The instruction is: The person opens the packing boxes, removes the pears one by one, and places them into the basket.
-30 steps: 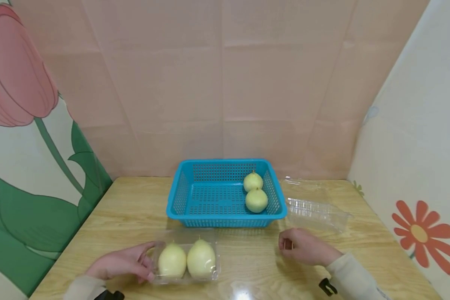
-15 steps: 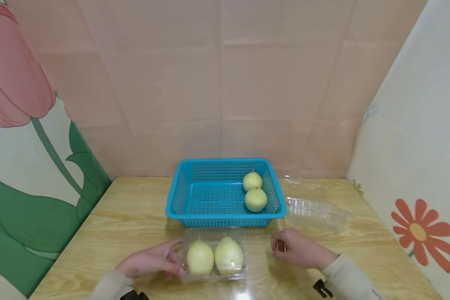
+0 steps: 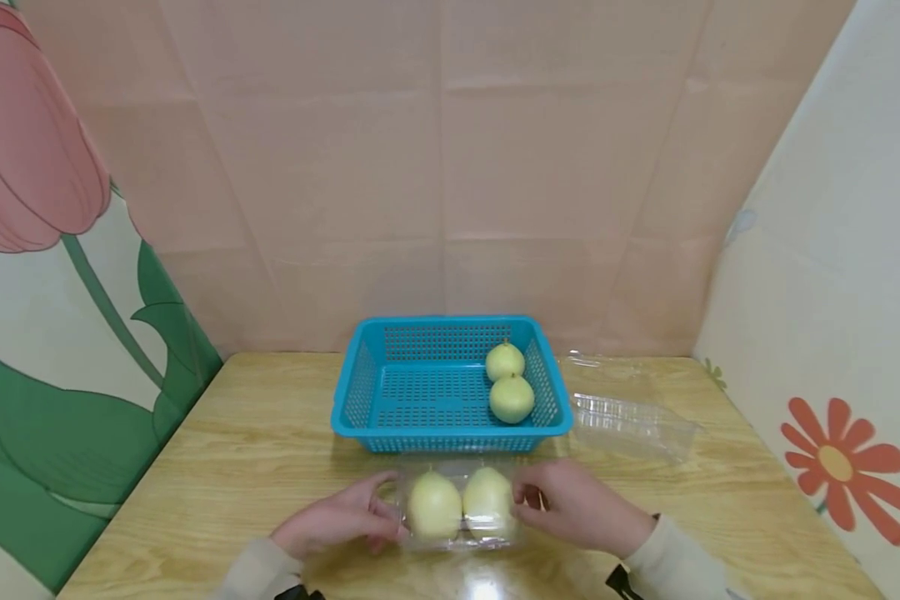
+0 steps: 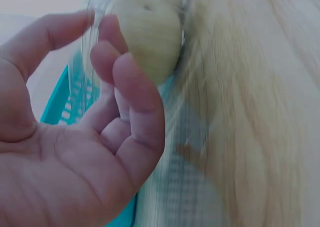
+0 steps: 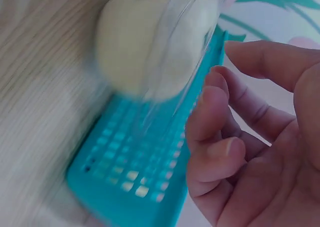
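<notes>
A clear plastic clamshell box (image 3: 461, 537) holding two pale yellow-green pears (image 3: 435, 507) is in front of the basket in the head view. My left hand (image 3: 345, 517) grips the box by its left side, thumb and fingers at the thin plastic wall in the left wrist view. At the box's right side is my right hand (image 3: 577, 508), fingers loosely curled. In the right wrist view, its fingertips (image 5: 227, 149) are beside the clear edge, with a gap between thumb and fingers. One boxed pear (image 5: 145, 47) shows blurred there through the plastic.
Behind the box, a blue perforated basket (image 3: 450, 444) has two more pears (image 3: 512, 398) at its right end. An opened clear plastic container (image 3: 630, 425) lies right of the basket on the wooden table (image 3: 255, 442). A pink cloth backdrop (image 3: 442, 183) hangs behind.
My left hand has carried the box with its two pears rightward to the front of the basket. My right hand has moved left to meet the box's right side.
</notes>
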`<state>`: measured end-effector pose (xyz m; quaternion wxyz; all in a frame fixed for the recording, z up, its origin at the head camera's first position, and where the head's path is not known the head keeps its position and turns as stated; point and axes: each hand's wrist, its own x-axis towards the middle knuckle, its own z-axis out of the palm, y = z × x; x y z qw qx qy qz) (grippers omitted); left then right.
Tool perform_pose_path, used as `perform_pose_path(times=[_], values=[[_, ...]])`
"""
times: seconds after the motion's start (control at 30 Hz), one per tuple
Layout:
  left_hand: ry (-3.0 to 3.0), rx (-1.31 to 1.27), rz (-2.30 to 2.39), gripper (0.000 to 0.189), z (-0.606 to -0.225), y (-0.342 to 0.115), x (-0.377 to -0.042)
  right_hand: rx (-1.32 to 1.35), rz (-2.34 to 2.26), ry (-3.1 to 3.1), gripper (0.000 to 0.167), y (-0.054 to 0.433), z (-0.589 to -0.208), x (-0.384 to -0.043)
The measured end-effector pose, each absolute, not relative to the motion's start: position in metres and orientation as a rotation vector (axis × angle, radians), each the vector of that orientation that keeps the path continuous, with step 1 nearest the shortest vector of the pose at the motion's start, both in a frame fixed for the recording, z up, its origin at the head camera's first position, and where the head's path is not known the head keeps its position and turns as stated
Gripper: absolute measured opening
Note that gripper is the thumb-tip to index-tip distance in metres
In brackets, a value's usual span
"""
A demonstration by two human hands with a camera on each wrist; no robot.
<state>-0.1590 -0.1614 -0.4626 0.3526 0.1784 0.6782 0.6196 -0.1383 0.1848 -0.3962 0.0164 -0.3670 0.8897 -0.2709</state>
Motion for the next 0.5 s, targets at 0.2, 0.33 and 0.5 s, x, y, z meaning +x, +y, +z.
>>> perform_pose_path(times=[0.2, 0.33, 0.5], values=[[1.729, 0.469, 1.665, 0.092, -0.463, -0.149, -0.157, -1.329, -0.732, 2.817, 0.019, 0.159, -0.391, -0.13], [1.685, 0.47, 1.687, 0.09, -0.464, -0.147, -0.157, -1.342, -0.584, 2.866, 0.015, 0.14, -0.391, -0.125], [1.612, 0.477, 1.708, 0.093, -0.468, -0.146, -0.158, -1.311, -0.491, 2.847, 0.013, 0.122, -0.395, -0.119]])
